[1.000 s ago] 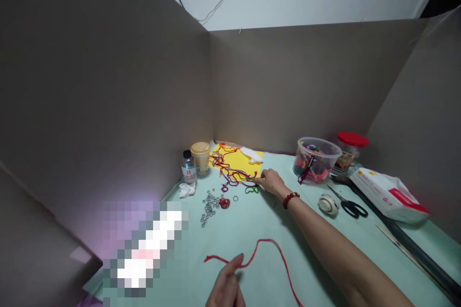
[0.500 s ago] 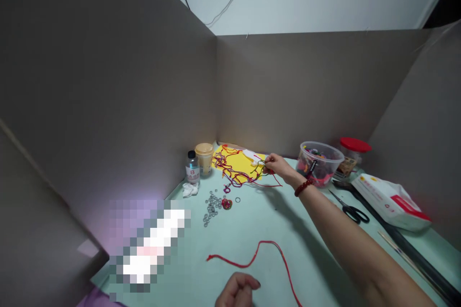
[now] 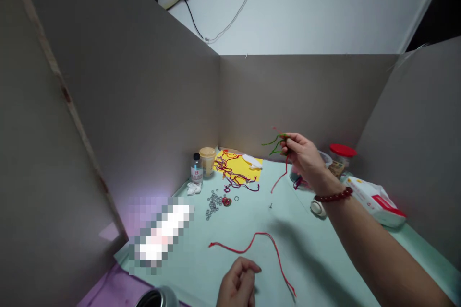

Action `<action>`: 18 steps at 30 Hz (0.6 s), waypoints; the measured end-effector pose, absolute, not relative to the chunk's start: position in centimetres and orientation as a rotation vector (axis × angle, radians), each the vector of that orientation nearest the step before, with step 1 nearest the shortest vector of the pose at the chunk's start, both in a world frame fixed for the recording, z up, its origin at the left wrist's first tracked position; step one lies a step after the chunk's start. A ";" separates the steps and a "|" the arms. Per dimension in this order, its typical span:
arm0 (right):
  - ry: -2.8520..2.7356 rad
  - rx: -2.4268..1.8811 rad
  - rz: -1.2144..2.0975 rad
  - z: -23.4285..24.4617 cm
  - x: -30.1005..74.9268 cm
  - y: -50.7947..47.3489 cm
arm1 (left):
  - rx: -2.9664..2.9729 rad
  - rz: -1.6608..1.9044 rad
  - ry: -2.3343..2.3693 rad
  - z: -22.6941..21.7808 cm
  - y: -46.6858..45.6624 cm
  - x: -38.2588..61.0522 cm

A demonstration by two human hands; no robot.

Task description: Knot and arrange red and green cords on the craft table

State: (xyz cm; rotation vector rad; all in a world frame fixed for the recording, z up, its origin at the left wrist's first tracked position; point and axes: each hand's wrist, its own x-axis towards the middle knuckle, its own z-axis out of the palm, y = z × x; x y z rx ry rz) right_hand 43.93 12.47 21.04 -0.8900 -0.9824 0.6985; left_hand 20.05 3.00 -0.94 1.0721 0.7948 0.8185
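Observation:
My right hand [image 3: 298, 148], raised above the far part of the table, pinches green and red cords [image 3: 275, 145] between thumb and fingertips. Their loose ends hang and stick out to the left. Low in the view, my left hand [image 3: 238, 282] rests with its fingers curled in and nothing visible in them. Just beyond it a red cord [image 3: 248, 251] lies in a wavy line on the table. More red and purple cords [image 3: 236, 180] are tangled on a yellow sheet [image 3: 257, 167] at the back.
Several small metal rings [image 3: 213, 205] lie left of centre beside a coloured coil [image 3: 226, 201]. A bottle [image 3: 196, 172] and a lidded cup [image 3: 207, 162] stand behind. At right are a red-lidded jar [image 3: 342, 151], a tissue packet [image 3: 378, 201] and a partly hidden plastic tub [image 3: 326, 159].
My right hand has lifted from the yellow sheet and come up and right, carrying the green and red cords. The view has shifted; my left hand stays by the red cord.

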 end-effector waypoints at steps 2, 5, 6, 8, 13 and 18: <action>-1.017 -0.787 0.725 22.1 43.2 9.5 | 1.152 0.836 0.815 -0.5 2.7 19.9; -1.015 -0.757 0.873 22.4 41.4 5.1 | 1.266 1.037 0.891 0.9 2.0 19.8; -0.999 -0.757 0.939 22.0 40.6 3.8 | 1.296 1.110 0.899 1.6 1.7 19.8; -0.948 -0.740 1.083 20.5 39.1 1.4 | 1.343 1.171 0.840 3.0 1.2 20.3; -0.833 -0.739 1.282 15.5 36.5 -1.4 | 1.316 0.995 0.495 6.2 0.5 22.6; -0.762 -0.770 1.259 12.1 37.0 -1.6 | 1.202 0.786 0.478 6.0 0.9 24.5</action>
